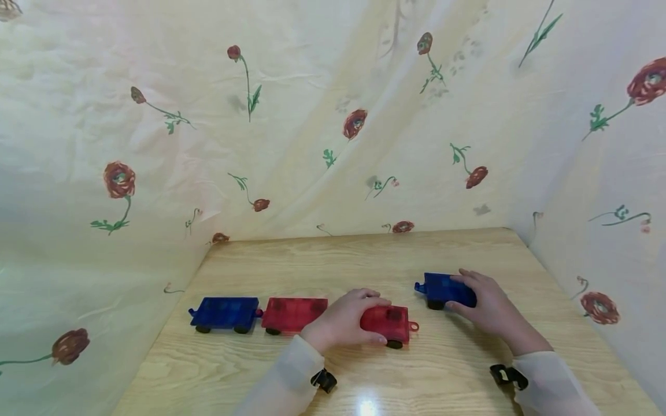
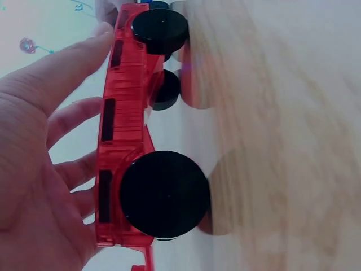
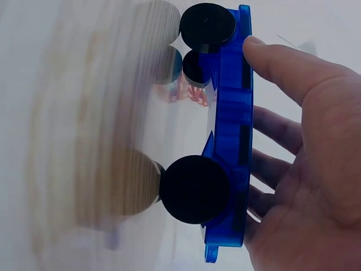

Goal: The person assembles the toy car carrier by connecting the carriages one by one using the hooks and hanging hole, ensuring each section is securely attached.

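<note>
The left hand point(image 1: 340, 320) is clamped on a red car point(image 1: 385, 323), with its thumb on the near side and its fingers on the far side. The right hand point(image 1: 491, 306) is clamped the same way on a blue car point(image 1: 441, 287).

Looking from the head, with 12 o'clock far from the person, the red car is long from 9 to 3, and its right end dips a bit toward 4. Its little red ring point(image 1: 411, 327) points to 3 o'clock. The blue car sits at 2 o'clock from the red car and is long from about 9 to 3 too. Its blue hook point(image 1: 420, 287) points to 9 o'clock. The hook is near the ring, up at 12 from it, and they are apart. Both cars have their black wheels facing down at the wood table point(image 1: 442, 370).

At 9 o'clock from the left hand is another red car, the middle one point(image 1: 293, 314). The left hand hides the spot between the two red cars, so I cannot tell if they join. Farther out at 9, the end blue car point(image 1: 225, 313) meets the middle one's left end. Its own hook points to 9.

A black clip point(image 1: 324, 381) sits by the left sleeve point(image 1: 281, 375). Flowery cloth point(image 1: 291, 86) hangs at 12, 9 and 3, around the table.
</note>
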Demonstrator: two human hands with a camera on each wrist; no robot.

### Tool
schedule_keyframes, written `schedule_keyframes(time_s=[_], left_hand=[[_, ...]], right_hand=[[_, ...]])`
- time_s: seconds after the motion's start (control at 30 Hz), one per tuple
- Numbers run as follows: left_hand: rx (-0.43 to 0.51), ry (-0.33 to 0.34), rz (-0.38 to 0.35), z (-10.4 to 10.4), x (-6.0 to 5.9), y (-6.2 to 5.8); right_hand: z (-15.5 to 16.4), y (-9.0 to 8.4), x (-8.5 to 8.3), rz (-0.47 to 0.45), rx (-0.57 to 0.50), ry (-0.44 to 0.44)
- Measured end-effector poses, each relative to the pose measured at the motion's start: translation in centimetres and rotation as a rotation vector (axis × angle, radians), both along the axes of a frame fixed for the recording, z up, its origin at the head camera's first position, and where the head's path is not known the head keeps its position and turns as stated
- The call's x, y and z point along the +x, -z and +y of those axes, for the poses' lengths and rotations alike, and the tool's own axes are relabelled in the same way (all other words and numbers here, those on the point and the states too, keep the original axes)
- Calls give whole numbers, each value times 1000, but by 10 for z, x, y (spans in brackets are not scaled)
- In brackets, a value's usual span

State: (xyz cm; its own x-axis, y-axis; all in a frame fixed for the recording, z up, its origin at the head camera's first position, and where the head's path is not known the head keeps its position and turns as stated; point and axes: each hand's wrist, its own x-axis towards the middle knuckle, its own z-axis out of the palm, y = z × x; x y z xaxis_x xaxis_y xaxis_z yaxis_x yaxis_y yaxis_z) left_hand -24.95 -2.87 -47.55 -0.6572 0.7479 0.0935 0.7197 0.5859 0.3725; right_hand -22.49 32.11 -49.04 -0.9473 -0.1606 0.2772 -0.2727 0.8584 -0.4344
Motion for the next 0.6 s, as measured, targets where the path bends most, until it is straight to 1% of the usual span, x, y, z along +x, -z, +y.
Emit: schedule_keyframes(time_s=[0.13, 0.33, 0.6], left_hand=[[-15, 0, -17, 0, 0, 4], [-11, 9, -47, -1, -1, 5], [-25, -21, -54, -1, 0, 8]], right_hand=[[-1, -1, 1, -13, 11, 0], [0, -1, 1, -17, 9, -1], [0, 1, 0, -16, 8, -8]])
